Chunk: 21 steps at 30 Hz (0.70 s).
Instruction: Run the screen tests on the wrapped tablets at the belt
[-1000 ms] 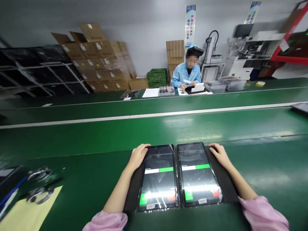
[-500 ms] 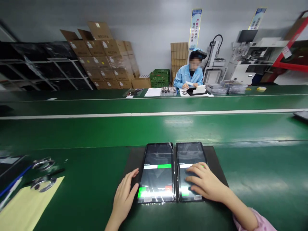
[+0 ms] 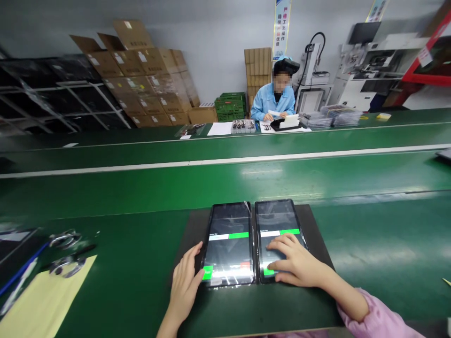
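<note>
Two black tablets lie side by side on a dark mat [image 3: 317, 234] on the green bench, both screens lit with green and white bars. My left hand [image 3: 185, 284] rests flat on the mat, fingers stretched out, its fingertips at the lower left edge of the left tablet [image 3: 229, 244]. My right hand [image 3: 294, 263] lies spread over the lower part of the right tablet [image 3: 276, 220], fingers reaching left across its screen. Neither hand grips anything.
A yellow sheet [image 3: 42, 300], metal clips [image 3: 63, 239] and a blue pen [image 3: 19, 274] lie at the left. Green conveyor belts [image 3: 225, 183] run across ahead. A co-worker in a blue coat [image 3: 273, 101] sits at the far bench; cartons [image 3: 141, 84] and machines [image 3: 369, 65] stand behind.
Both hands left the tablets' upper outer corners and came down to their lower parts; the right now lies on the right screen. In the last half second the view shifted slightly.
</note>
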Each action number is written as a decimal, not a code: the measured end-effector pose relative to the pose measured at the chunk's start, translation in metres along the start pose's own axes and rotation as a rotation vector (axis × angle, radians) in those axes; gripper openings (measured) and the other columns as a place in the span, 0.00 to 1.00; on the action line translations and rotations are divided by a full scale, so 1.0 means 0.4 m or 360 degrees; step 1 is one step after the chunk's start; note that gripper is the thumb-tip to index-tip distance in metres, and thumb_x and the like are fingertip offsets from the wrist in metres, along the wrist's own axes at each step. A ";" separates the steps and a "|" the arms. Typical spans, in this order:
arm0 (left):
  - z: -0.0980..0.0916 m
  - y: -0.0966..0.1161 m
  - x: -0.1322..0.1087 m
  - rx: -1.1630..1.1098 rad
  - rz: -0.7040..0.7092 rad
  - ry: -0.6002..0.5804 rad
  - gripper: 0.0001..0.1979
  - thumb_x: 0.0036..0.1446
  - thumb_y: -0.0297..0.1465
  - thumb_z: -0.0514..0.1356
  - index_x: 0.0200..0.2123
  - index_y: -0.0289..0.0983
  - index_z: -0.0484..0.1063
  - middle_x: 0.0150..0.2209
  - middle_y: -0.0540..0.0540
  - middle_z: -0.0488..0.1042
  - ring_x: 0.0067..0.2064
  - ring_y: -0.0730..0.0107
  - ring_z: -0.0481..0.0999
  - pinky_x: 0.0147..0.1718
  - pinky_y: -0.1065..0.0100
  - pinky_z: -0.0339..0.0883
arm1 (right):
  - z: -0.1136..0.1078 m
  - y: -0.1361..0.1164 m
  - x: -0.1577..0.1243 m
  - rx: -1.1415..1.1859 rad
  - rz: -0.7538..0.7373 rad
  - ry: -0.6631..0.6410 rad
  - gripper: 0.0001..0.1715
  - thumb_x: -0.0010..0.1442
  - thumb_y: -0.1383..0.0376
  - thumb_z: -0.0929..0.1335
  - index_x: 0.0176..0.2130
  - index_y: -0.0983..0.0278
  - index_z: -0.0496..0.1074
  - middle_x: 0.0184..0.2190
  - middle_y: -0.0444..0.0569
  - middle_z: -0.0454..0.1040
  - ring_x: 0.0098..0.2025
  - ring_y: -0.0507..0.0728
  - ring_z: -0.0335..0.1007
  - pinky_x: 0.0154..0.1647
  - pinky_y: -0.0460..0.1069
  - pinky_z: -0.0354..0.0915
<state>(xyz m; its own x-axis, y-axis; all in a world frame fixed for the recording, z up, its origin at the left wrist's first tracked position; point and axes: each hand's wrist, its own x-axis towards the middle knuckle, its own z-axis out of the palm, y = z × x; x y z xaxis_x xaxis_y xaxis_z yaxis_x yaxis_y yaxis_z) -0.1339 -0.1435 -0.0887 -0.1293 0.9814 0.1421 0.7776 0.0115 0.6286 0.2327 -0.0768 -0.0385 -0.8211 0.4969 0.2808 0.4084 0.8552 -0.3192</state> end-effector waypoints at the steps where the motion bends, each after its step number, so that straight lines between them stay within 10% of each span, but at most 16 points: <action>1: 0.000 -0.001 0.000 0.0002 0.0000 -0.0011 0.30 0.63 0.46 0.46 0.66 0.47 0.57 0.62 0.43 0.68 0.61 0.51 0.69 0.58 0.48 0.61 | 0.000 0.002 0.000 0.0011 0.0015 0.0008 0.16 0.70 0.52 0.65 0.47 0.55 0.79 0.54 0.55 0.68 0.57 0.65 0.60 0.58 0.63 0.56; 8: -0.002 -0.016 0.006 0.0030 -0.0018 -0.0051 0.29 0.62 0.45 0.48 0.66 0.48 0.57 0.62 0.43 0.67 0.62 0.50 0.67 0.60 0.44 0.59 | -0.001 0.003 -0.003 -0.0025 -0.0057 0.0010 0.19 0.66 0.45 0.66 0.48 0.50 0.78 0.60 0.53 0.65 0.61 0.68 0.57 0.61 0.70 0.50; 12: -0.025 -0.002 0.038 -0.0114 -0.0084 -0.0063 0.28 0.66 0.47 0.44 0.66 0.49 0.56 0.64 0.43 0.65 0.62 0.53 0.68 0.60 0.45 0.62 | -0.025 0.090 -0.036 -0.0016 0.0386 0.0482 0.22 0.72 0.51 0.59 0.53 0.52 0.76 0.58 0.54 0.67 0.59 0.66 0.60 0.61 0.67 0.55; 16: -0.035 0.105 0.146 0.0185 0.0276 -0.0325 0.23 0.68 0.47 0.46 0.61 0.49 0.65 0.63 0.43 0.66 0.65 0.54 0.65 0.62 0.46 0.60 | -0.009 0.224 -0.063 -0.0013 0.1146 0.0936 0.21 0.69 0.53 0.60 0.49 0.56 0.78 0.51 0.56 0.68 0.55 0.67 0.63 0.57 0.66 0.61; 21: 0.033 0.292 0.322 0.0631 0.0885 -0.0543 0.20 0.67 0.43 0.53 0.59 0.47 0.69 0.67 0.39 0.61 0.68 0.49 0.59 0.65 0.41 0.51 | 0.024 0.306 -0.070 0.0200 0.1533 0.0638 0.23 0.58 0.52 0.67 0.51 0.55 0.79 0.56 0.56 0.65 0.62 0.70 0.59 0.63 0.68 0.55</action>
<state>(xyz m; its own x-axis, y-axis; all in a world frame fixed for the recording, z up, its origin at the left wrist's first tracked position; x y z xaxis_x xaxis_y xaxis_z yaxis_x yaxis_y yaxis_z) -0.0514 -0.0133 -0.0071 0.4930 0.8670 0.0725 0.8438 -0.4968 0.2030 0.3019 0.0127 -0.0940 0.0304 0.9911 0.1297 0.7555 0.0622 -0.6522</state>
